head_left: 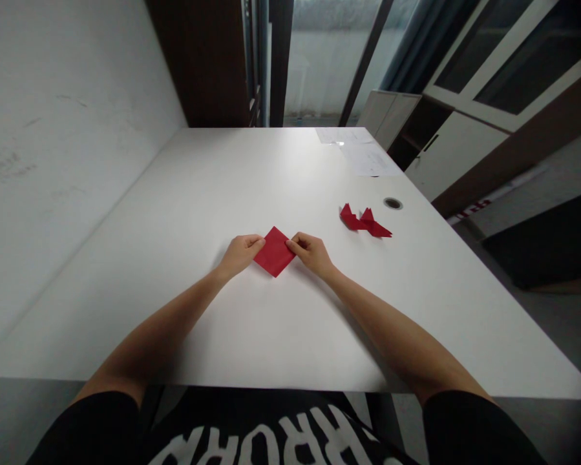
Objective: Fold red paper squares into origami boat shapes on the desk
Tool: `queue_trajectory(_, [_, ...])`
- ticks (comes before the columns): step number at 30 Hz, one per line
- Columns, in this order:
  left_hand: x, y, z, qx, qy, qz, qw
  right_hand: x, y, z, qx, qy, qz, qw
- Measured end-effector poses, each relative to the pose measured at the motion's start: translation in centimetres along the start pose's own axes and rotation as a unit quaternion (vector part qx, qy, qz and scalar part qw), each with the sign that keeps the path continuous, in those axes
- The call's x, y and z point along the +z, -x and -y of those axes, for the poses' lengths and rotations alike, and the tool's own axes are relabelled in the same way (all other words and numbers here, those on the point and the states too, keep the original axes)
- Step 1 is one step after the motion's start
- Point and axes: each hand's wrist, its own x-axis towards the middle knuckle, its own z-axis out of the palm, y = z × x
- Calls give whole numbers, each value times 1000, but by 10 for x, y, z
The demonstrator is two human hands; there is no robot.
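A square of red paper [274, 253] is held up between my hands with one corner towards me, just over the white table. My left hand [242, 253] pinches its left edge between thumb and fingers. At the opposite edge, my right hand [312, 252] pinches it the same way. To the right, apart from both hands, lie red folded paper figures [366, 222] with pointed tips, close together. Whether the held square has several layers, I cannot tell.
The white table [212, 187] runs up to a wall on the left. Printed sheets [362, 155] lie at its far right, and a round cable hole [393, 203] sits near the right edge. Cabinets [455, 155] stand beyond that edge.
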Motion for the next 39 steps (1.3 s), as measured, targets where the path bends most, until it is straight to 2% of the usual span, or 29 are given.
queue_trajectory(11, [8,15,-22,59,-54,-60,995,2,5,21,-20,25,-73,997])
queue_trajectory(17, [12,22,-31,88,-83,-102,987,5,9,33,-38,-2,-108,993])
queue_trajectory(27, [18,25,-31,99,-51,-92,990,9,11,39,-20,-28,-96,995])
queue_trajectory(39, [16,27,-38,107,-128,-69,984,10,17,56,-43,-7,-114,993])
